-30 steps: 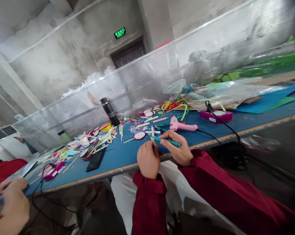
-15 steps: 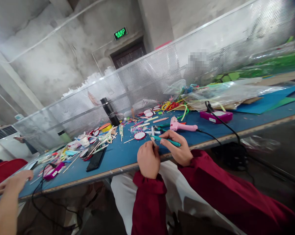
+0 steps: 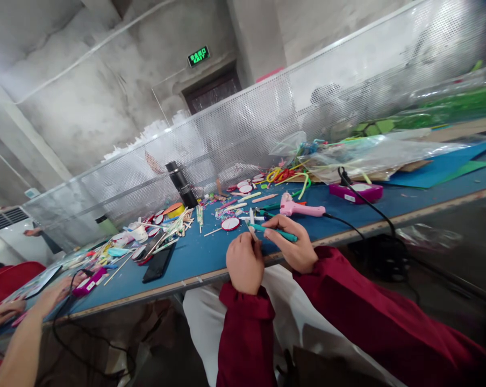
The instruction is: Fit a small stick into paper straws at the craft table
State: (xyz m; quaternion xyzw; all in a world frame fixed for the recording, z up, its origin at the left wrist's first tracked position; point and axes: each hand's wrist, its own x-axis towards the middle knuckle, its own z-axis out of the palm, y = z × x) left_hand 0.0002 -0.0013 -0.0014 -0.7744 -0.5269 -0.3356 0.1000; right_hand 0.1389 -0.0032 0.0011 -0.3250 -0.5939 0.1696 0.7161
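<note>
Two hands are up at the near edge of the blue counter [image 3: 194, 255]. My right hand [image 3: 293, 244] pinches a teal pen [image 3: 273, 231]. My left hand [image 3: 245, 263] is curled tight on a small pale stick [image 3: 251, 232] that touches the pen's tip. The pink glue gun [image 3: 297, 207] lies just behind the pen. A black phone [image 3: 157, 264] lies left of the pen. Another person's hand [image 3: 55, 293] reaches in far left of the phone.

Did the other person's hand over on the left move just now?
Yes. The co-worker's hand has reached forward and to the right across the blue table, ending close to the small purple box, which stayed put.
</note>
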